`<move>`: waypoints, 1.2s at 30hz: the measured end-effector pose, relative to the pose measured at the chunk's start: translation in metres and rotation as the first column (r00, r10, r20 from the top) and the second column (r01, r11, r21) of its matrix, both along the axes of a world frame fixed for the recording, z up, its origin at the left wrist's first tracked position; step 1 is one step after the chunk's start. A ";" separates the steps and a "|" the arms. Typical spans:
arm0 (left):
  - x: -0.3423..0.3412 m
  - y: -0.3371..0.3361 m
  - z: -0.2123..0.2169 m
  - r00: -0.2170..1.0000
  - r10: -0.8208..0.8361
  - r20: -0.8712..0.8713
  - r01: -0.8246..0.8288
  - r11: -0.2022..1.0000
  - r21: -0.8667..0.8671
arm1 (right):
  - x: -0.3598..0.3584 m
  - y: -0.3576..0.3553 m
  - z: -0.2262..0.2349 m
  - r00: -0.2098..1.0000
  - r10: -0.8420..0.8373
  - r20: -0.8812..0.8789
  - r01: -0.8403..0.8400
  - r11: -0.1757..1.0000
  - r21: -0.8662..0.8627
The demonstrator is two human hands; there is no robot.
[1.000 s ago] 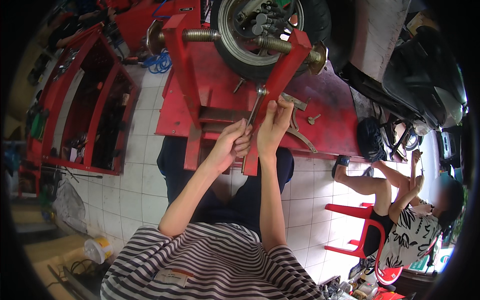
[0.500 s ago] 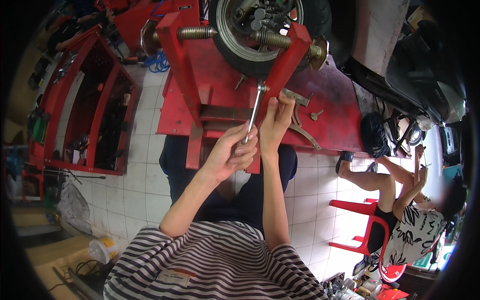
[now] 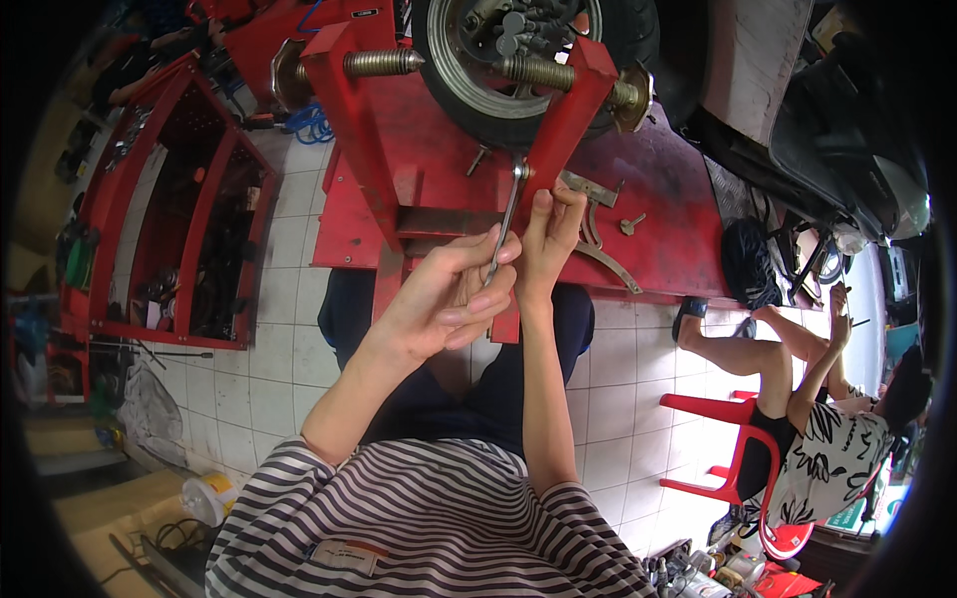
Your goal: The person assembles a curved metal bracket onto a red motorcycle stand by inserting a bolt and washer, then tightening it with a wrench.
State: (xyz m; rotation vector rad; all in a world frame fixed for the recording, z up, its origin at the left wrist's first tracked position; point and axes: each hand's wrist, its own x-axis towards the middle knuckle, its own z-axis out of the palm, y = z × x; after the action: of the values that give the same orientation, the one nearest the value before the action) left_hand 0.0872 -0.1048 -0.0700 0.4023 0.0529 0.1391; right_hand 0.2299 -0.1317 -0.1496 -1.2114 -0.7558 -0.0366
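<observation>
One wrench (image 3: 509,221), clasped in the left grip (image 3: 454,294), points near twelve o'clock; at two o'clock from there, the right grip (image 3: 546,244) curls, contents unclear.

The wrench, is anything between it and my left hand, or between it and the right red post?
Nothing visible: your left hand grips the wrench, whose far end reaches the right red post. Your right hand is alongside.
</observation>
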 end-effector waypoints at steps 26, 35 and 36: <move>0.036 0.006 -0.071 0.817 0.471 -0.333 -0.144 0.725 0.673 | -0.002 -0.007 0.008 0.988 0.116 -0.104 -0.119 0.992 -0.028; 0.033 -0.001 -0.082 0.897 0.408 -0.170 -0.342 0.884 0.318 | 0.001 -0.004 0.009 0.995 0.103 0.009 -0.103 0.995 -0.010; 0.033 -0.004 -0.079 0.889 0.423 -0.176 -0.353 0.878 0.324 | 0.001 -0.004 0.009 0.995 0.103 0.007 -0.103 0.995 -0.012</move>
State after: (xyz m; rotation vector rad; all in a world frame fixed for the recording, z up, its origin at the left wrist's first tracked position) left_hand 0.1201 -0.1084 -0.1491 0.6937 0.3622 0.5042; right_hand 0.2312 -0.1357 -0.1409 -1.1820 -0.8249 0.0479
